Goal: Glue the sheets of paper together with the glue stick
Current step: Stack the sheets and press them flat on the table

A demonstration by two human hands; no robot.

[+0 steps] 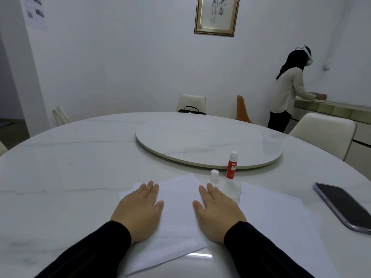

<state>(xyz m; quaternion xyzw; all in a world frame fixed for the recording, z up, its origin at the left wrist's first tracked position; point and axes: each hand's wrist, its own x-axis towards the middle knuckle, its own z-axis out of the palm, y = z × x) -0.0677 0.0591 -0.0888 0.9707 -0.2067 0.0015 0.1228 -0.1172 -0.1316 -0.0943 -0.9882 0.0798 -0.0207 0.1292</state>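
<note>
Both hands lie flat on a stack of white sheets (pixel 176 207) at the near edge of the round table (pixel 60 167). The left hand (pixel 138 209) presses on the left part of the top sheet, the right hand (pixel 217 211) on its right part. The fingers (pixel 149 188) of both hands are stretched out and released; they grasp nothing, they only push down on the paper. The top sheet sits a little turned against the sheet below it, so the corners do not match.

The glue stick (pixel 231 167) stands upright just behind the sheets, to the right, with its cap off; the white cap (pixel 214 175) stands just beside it on the left. Another sheet (pixel 277 213) lies to the right, near a dark phone (pixel 343 207).

In my judgement the step in hand is the pressing: the sheets are being smoothed together so the glue can hold. I cannot tell from here whether glue is already between them. The next move probably calls for sliding the palms outward to the edges, then the right hand may reach for the glue stick or the further sheet
</note>
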